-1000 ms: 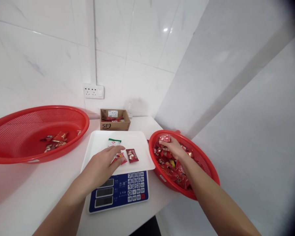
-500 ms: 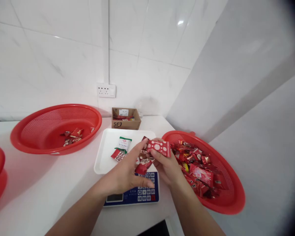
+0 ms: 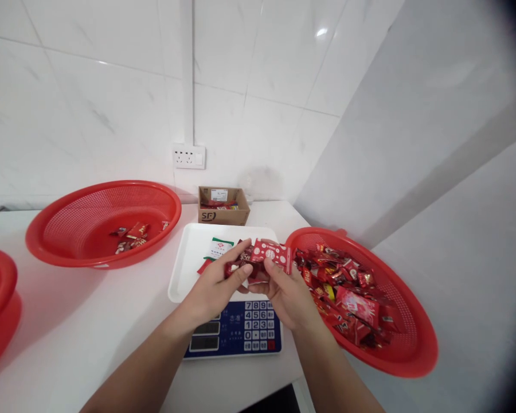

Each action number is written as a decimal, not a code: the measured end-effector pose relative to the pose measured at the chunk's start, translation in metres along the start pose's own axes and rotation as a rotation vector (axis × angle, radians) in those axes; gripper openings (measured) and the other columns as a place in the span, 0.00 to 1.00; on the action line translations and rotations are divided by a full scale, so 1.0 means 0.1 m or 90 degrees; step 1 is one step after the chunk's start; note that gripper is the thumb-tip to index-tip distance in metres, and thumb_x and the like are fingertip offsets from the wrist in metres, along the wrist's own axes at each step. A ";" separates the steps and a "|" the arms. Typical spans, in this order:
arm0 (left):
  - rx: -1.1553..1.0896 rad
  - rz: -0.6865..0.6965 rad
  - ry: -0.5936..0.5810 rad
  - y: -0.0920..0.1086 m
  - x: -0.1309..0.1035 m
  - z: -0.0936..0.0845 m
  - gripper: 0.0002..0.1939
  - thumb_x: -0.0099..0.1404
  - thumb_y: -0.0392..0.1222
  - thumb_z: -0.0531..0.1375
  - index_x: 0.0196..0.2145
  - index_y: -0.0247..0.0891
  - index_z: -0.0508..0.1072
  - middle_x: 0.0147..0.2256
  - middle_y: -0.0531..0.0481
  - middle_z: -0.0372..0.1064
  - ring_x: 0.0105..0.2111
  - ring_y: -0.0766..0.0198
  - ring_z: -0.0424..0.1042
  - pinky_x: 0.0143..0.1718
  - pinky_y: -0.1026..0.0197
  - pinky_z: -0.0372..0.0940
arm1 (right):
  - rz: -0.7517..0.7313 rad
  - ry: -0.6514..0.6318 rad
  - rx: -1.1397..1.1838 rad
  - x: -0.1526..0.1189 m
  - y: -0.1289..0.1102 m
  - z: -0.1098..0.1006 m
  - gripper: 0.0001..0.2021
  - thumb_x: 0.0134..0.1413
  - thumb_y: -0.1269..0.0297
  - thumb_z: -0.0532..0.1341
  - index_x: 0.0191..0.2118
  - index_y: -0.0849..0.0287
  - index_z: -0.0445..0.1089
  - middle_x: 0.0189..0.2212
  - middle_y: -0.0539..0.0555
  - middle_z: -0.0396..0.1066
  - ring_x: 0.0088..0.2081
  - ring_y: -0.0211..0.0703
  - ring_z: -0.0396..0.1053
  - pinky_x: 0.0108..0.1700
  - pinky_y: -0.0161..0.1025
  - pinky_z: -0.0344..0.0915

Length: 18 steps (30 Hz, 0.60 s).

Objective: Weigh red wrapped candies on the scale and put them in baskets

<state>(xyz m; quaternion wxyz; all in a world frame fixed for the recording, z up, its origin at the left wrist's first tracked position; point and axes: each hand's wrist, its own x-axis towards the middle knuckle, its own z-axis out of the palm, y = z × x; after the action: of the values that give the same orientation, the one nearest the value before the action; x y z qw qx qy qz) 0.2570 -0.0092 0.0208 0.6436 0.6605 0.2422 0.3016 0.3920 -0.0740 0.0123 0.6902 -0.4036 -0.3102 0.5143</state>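
Observation:
Both hands meet over the front of a white scale tray [image 3: 183, 269]. My left hand [image 3: 210, 287] is closed on dark red candy packets [image 3: 244, 257], its thumb pressed on top. With thumb and fingers, my right hand [image 3: 290, 292] grips a red candy packet with pale dots [image 3: 272, 252]. The held packets touch one another, and the fingers partly hide them. On the tray lies a white and green packet [image 3: 219, 248], with the edge of a red packet [image 3: 204, 265] beside it. Below the hands shows the scale's blue keypad panel [image 3: 234, 332].
A red basket [image 3: 413, 321] heaped with wrapped candies stands at the right. Another red basket [image 3: 69, 229], holding a few packets, is at the left, and part of a third basket [image 3: 0, 275] shows at the left edge. A small cardboard box [image 3: 226, 216] sits behind the tray.
My left thumb has come up from over the keypad and closed onto the packets. The hands are closer together, and more of the keypad shows.

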 end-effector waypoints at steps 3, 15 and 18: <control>0.020 0.006 0.031 0.00 0.02 0.00 0.26 0.64 0.47 0.55 0.59 0.42 0.61 0.56 0.45 0.64 0.50 0.54 0.69 0.44 0.53 0.71 | -0.009 0.024 -0.015 -0.01 0.00 0.03 0.18 0.46 0.57 0.68 0.43 0.54 0.68 0.38 0.51 0.76 0.35 0.43 0.75 0.27 0.36 0.74; 0.289 0.074 0.156 -0.08 0.08 -0.17 0.19 0.64 0.40 0.53 0.52 0.40 0.69 0.47 0.49 0.74 0.47 0.61 0.72 0.52 0.57 0.64 | -0.073 0.184 -0.168 0.05 0.06 -0.15 0.18 0.47 0.53 0.66 0.42 0.56 0.69 0.37 0.52 0.74 0.35 0.44 0.75 0.30 0.38 0.73; 0.376 0.102 0.131 -0.18 0.14 -0.17 0.17 0.64 0.37 0.52 0.50 0.40 0.69 0.47 0.49 0.73 0.47 0.60 0.71 0.51 0.56 0.64 | -0.078 0.198 -0.217 0.04 0.08 -0.18 0.19 0.48 0.51 0.65 0.44 0.57 0.68 0.37 0.54 0.74 0.36 0.45 0.75 0.32 0.40 0.74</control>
<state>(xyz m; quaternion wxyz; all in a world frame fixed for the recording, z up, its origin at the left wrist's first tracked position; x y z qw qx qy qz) 0.2559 0.0137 0.0040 0.3701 0.8017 0.3306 0.3332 0.4044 -0.0734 -0.0038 0.6817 -0.5690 -0.3063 0.3431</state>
